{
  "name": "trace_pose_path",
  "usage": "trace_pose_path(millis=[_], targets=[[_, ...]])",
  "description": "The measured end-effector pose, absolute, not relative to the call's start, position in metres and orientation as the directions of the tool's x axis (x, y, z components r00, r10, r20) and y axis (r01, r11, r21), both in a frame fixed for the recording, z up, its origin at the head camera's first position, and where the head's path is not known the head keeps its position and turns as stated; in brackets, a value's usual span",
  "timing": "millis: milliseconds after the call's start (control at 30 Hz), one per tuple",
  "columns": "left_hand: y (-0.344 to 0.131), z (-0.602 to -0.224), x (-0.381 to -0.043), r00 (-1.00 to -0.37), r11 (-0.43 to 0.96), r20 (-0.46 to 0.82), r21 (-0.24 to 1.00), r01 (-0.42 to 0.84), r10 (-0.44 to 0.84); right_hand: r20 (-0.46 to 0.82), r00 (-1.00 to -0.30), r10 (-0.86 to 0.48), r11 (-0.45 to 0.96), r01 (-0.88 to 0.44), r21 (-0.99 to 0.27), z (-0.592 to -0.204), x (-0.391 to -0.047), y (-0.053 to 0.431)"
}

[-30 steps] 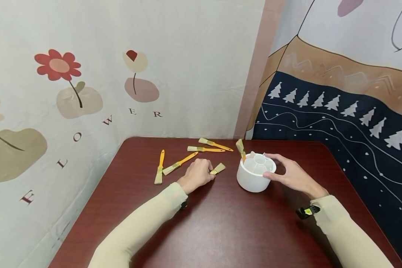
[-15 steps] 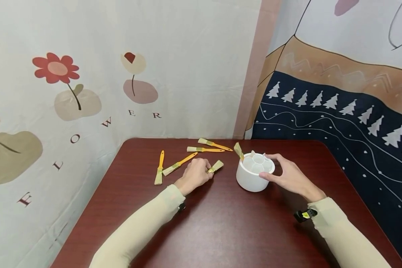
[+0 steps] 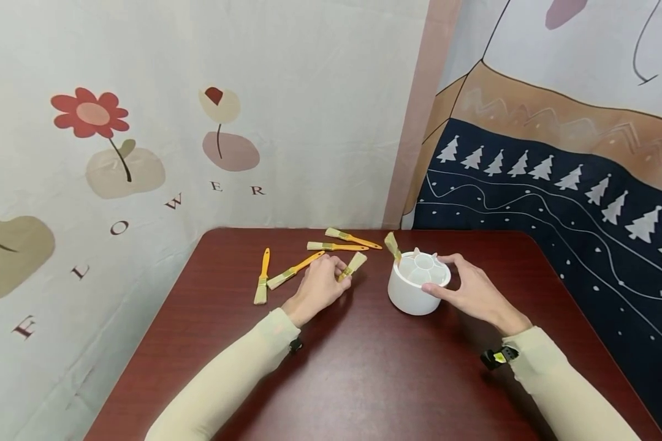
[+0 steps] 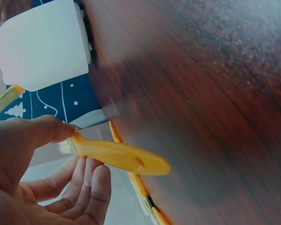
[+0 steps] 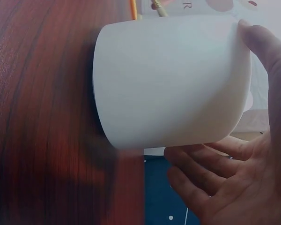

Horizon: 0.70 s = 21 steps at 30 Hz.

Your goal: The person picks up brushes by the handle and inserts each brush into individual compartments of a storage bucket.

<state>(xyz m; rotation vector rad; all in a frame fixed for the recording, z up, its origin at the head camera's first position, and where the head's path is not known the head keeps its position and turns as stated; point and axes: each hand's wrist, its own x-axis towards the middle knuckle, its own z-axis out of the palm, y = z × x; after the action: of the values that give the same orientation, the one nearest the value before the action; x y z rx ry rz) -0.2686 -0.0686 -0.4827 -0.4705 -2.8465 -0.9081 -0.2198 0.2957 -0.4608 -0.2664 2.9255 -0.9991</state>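
Note:
Between thumb and fingers my left hand [image 3: 321,283] pinches a paintbrush [image 4: 122,155] with a yellow handle and pale bristles. In the head view its bristles point up to the right, and the left wrist view shows the handle's end raised off the table. My right hand [image 3: 477,289] holds the rim of a round white divided holder [image 3: 414,298], thumb on the near side and fingers on the far right. Another paintbrush [image 3: 392,245] stands tilted in the holder's left compartment, bristles up. The lower part of its handle is hidden inside.
Several more paintbrushes lie on the dark red table [image 3: 353,380]: one upright in view at left [image 3: 262,277], one slanted beside it [image 3: 295,271], and a pair near the back edge, a front brush [image 3: 336,246] and a rear brush [image 3: 353,238]. A printed curtain [image 3: 320,122] hangs behind.
My left hand has lifted the paintbrush slightly and tipped its bristles more upward. The right hand stays on the holder's rim. The head view has shifted a little.

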Motion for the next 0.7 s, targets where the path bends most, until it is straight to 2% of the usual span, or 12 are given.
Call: trace_pose_path(millis=[333, 700], targets=[[-0.07, -0.473, -0.265, -0.925, 0.669, 0.314, 0.643, 0.373, 0.215, 0.018, -0.989, -0.146, 0.795, -0.128, -0.592, -0.458, -0.22, 0.288], [-0.07, -0.459, -0.262, -0.867, 0.542, 0.448, 0.684, 0.488, 0.216, -0.006, -0.993, -0.122, 0.806, -0.095, -0.584, -0.453, -0.216, 0.281]])
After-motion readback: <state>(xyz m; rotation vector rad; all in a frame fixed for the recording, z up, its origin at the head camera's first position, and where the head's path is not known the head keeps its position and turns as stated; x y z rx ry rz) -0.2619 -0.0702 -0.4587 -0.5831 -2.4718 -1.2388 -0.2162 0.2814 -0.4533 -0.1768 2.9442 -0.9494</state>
